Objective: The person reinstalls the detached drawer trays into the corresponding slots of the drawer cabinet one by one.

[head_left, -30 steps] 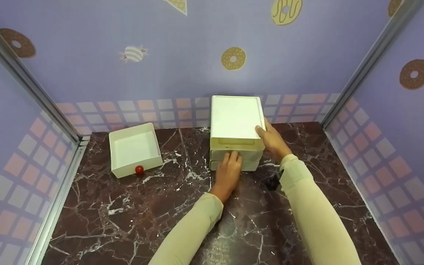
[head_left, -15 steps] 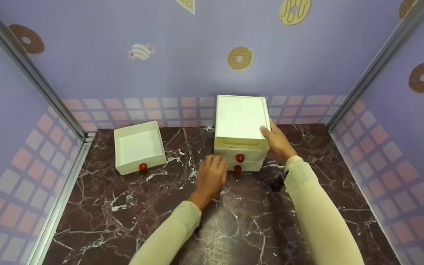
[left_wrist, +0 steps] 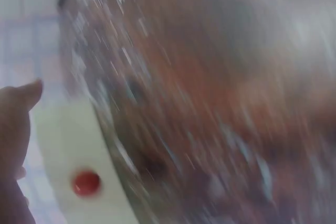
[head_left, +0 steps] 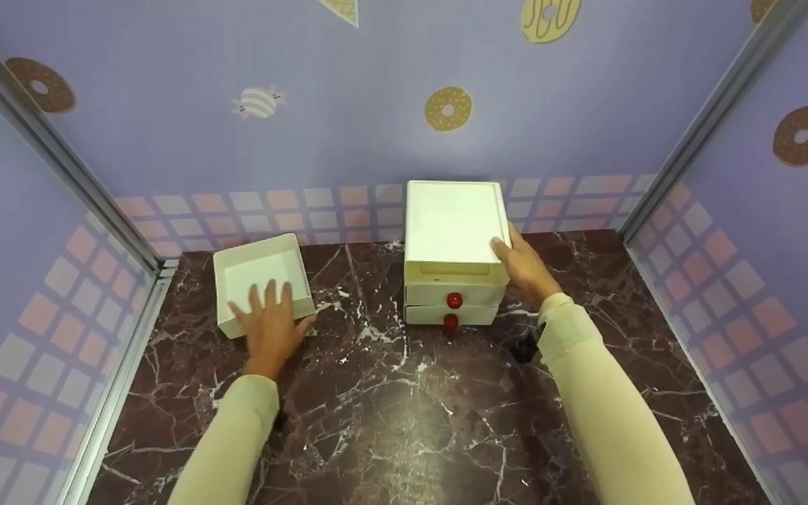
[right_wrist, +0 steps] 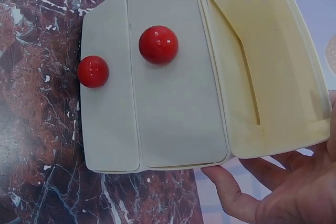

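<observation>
A small white drawer cabinet (head_left: 454, 221) stands against the back wall. Its top slot (right_wrist: 283, 61) shows a hollow interior; the two drawers below, each with a round red knob (right_wrist: 158, 44), sit pushed in. My right hand (head_left: 524, 266) holds the cabinet's right side, thumb on the top edge and fingers along the side. To the left, a loose white drawer (head_left: 260, 263) lies on the table with nothing in it. Over its front edge reaches my left hand (head_left: 272, 333), fingers spread. That hand hides the drawer's red knob (left_wrist: 86, 183) in the head view; the left wrist view is blurred.
The table is dark red marbled stone (head_left: 376, 421). A lilac back wall (head_left: 348, 126) and side walls printed with sweets and tiles enclose it, with metal posts (head_left: 712, 119) in the corners.
My left hand has come away from the cabinet's drawer front and moved left to the loose drawer. Both red cabinet knobs now show. My right hand stays on the cabinet.
</observation>
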A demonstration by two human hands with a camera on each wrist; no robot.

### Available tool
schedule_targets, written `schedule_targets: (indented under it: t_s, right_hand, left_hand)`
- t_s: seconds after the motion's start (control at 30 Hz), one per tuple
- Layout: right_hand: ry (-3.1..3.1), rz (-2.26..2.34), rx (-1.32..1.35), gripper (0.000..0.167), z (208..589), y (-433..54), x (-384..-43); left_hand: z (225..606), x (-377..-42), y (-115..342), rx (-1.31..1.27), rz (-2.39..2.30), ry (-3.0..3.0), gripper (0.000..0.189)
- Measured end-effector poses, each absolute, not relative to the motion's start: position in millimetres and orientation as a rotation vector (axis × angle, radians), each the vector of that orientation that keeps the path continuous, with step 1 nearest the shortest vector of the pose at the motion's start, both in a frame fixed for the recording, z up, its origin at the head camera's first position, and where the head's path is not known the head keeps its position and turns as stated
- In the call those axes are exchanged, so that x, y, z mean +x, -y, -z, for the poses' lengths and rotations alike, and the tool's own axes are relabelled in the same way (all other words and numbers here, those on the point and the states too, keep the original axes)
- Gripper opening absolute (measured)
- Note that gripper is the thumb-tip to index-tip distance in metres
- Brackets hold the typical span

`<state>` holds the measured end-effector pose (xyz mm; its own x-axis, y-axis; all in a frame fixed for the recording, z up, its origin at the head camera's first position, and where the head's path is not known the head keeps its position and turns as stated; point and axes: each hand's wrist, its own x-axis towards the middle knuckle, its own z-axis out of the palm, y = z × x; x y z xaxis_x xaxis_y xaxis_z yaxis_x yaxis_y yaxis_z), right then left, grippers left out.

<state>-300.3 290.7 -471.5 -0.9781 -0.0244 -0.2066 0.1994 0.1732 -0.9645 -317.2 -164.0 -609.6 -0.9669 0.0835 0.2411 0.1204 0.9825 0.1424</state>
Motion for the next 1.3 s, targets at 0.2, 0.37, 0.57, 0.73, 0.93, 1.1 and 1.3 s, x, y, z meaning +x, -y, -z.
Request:
schedule_targets:
  t_s: [0.2, 0.37, 0.57, 0.73, 0.93, 1.1, 1.3]
  right_hand:
    - [-2.268, 1.896, 0.164, 0.065, 468.7, -292.1, -300.4]
    - [-2.33, 1.877, 0.153, 0.065, 482.1, -298.5, -309.5]
    - [-2.391, 1.857, 0.167, 0.065, 491.2, -299.8, -312.0]
    - [-2.381, 1.859, 0.166, 0.064, 491.5, -297.7, -311.4]
    - [-2.37, 1.882, 0.153, 0.064, 491.2, -298.2, -310.2]
    - [-2.418, 1.841, 0.147, 0.065, 492.0, -299.4, -310.5]
    - [-2.436, 1.808, 0.149, 0.065, 492.5, -298.8, -313.2]
  left_hand:
    - [626.1, -314.3, 203.0, -0.16, 0.247, 2.933, 0.081]
    - [626.5, -314.1, 208.7, -0.19, 0.292, 2.898, 0.062]
    - [627.0, -314.3, 206.0, -0.208, 0.285, 2.835, 0.056]
    - [631.2, -310.7, 205.6, -0.191, 0.249, 2.786, 0.052]
    - [629.9, -308.3, 200.7, -0.219, 0.148, 2.714, 0.052]
    - [620.5, -299.8, 190.0, -0.266, 0.156, 2.679, 0.053]
    - [592.3, -267.2, 166.6, -0.3, 0.186, 2.667, 0.053]
